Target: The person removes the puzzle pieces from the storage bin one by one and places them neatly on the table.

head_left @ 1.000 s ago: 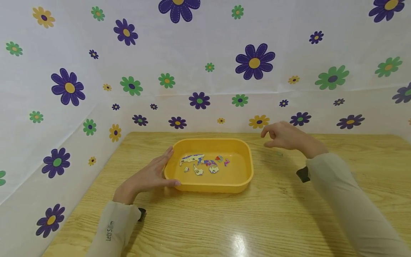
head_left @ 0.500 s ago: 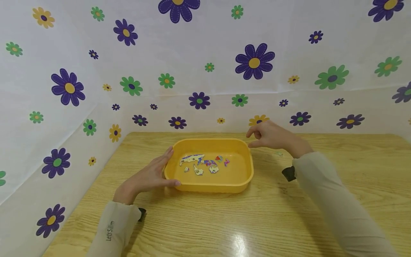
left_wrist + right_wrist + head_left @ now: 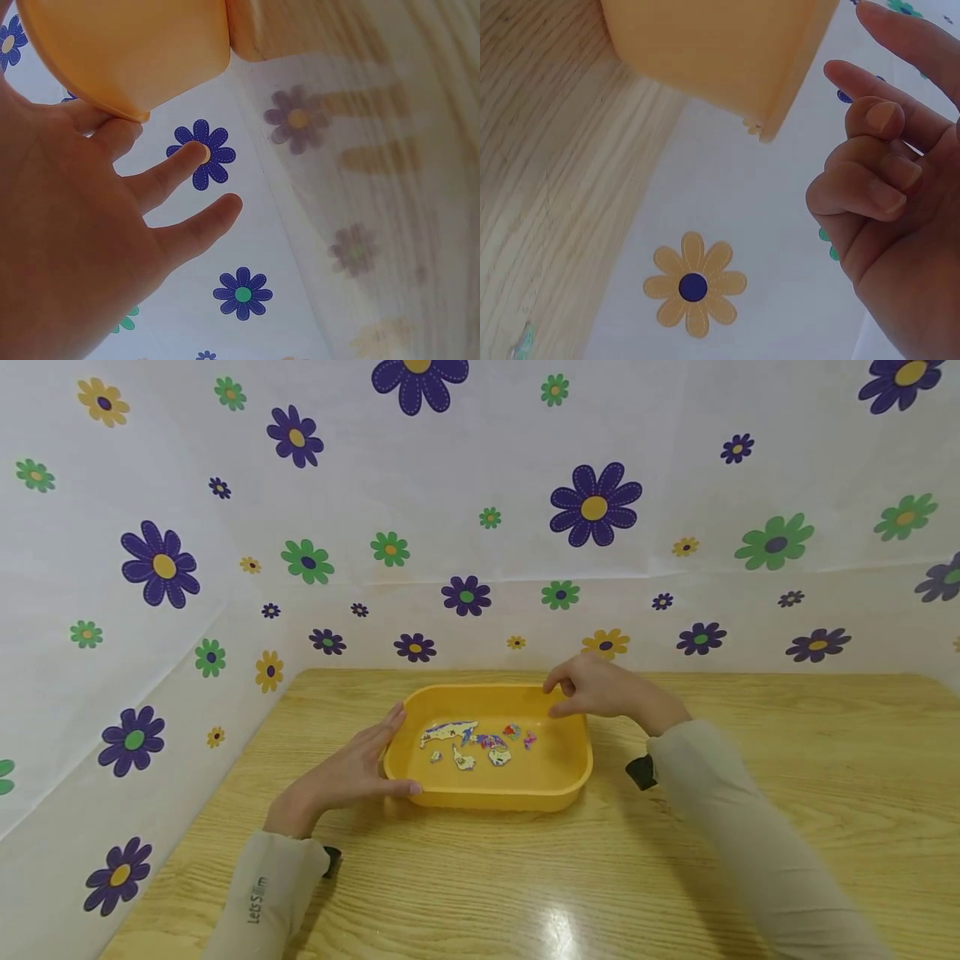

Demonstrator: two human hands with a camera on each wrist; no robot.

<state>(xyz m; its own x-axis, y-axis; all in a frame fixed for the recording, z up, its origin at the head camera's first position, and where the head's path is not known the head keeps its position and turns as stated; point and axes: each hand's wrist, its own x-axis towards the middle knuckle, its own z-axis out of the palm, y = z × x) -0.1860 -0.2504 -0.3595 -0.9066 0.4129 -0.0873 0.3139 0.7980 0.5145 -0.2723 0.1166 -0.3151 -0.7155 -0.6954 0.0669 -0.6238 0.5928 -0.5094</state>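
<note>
Tray [image 3: 555, 792]: set on the worktop [image 3: 420, 877], towards its rear edge. Sheet [image 3: 517, 552]: hung behind the worktop and along its left side. Contained in the tray: rear-left piece [image 3: 448, 730]; front-left piece [image 3: 436, 757], placed before it; front-middle piece [image 3: 464, 762], placed to the right of that; front-right piece [image 3: 499, 757], placed further right; rear-right piece [image 3: 512, 730], placed behind the latter; rightmost piece [image 3: 529, 739], placed just beside it. Hands: left hand [image 3: 348, 768] laid against the tray's left end; right hand [image 3: 600, 687] held at its right rear corner. Scrap [image 3: 523, 342]: found on the worktop, outside the tray.
</note>
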